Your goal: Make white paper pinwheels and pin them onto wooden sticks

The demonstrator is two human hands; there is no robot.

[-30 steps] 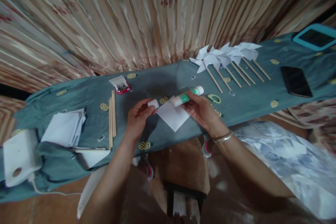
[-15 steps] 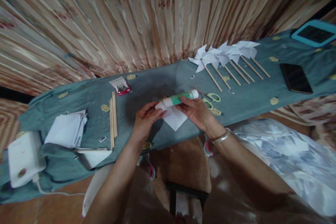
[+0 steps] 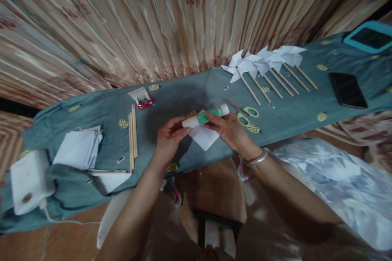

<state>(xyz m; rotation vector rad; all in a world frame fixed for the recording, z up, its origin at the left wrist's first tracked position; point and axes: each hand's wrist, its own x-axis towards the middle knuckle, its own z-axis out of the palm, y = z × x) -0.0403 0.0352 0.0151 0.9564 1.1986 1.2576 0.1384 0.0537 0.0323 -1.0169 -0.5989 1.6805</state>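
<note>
A white and green glue stick (image 3: 204, 117) lies across between my two hands, slightly tilted, its right end higher. My right hand (image 3: 229, 128) is closed round its green middle, thumb on top. Against the white left end, my left hand (image 3: 173, 132) has its thumb and fingers closed. Just below the stick is a white folded paper square (image 3: 204, 138), corner toward me; whether my fingers touch it is hidden. Scissors (image 3: 244, 113) with light green handles lie spread on the cloth, just beyond my right hand.
Several paper pinwheels on sticks (image 3: 257, 67) lie at the back right, near a black phone (image 3: 347, 89). At left are a red box of pins (image 3: 143, 100), wooden sticks (image 3: 132, 138), a paper stack (image 3: 76, 149) and a white corded device (image 3: 32, 183). A plastic bag of paper (image 3: 333, 179) stands right.
The left end of the glue stick, stepped beside my left fingers before, now looks like one continuous white piece. The stick has shifted slightly left; more of the scissors shows.
</note>
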